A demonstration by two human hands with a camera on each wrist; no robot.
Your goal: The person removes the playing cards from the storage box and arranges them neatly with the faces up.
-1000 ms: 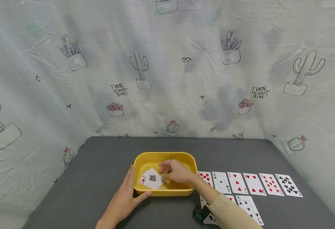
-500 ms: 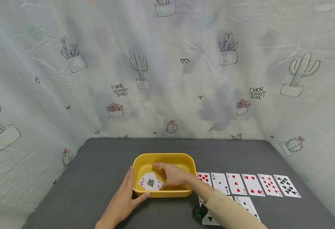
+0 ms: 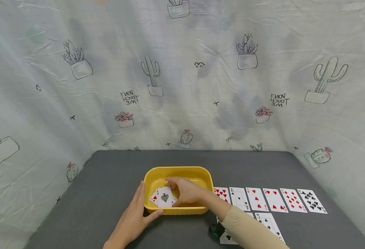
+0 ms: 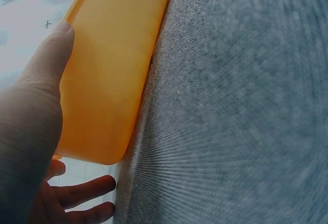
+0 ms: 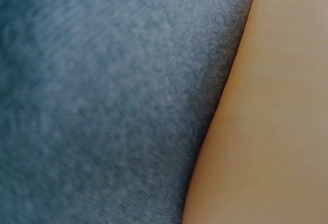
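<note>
A yellow plastic tub stands on the grey table, with a few playing cards in it and the ace of spades on top. My right hand reaches into the tub, and its curled fingers pinch the ace of spades at its top right edge. My left hand rests against the tub's near left corner, its straight fingers along the side wall and its thumb flat on the front wall. The right wrist view shows only the tub's wall and the grey cloth.
A row of face-up cards lies right of the tub, with more cards nearer me under my right sleeve. A black and green wrist device is on that forearm. A cactus-print curtain closes in the table behind and at the sides.
My right hand has slid a little left over the cards, and the ace of spades now stands more tilted under its fingers. The left hand stays on the tub.
</note>
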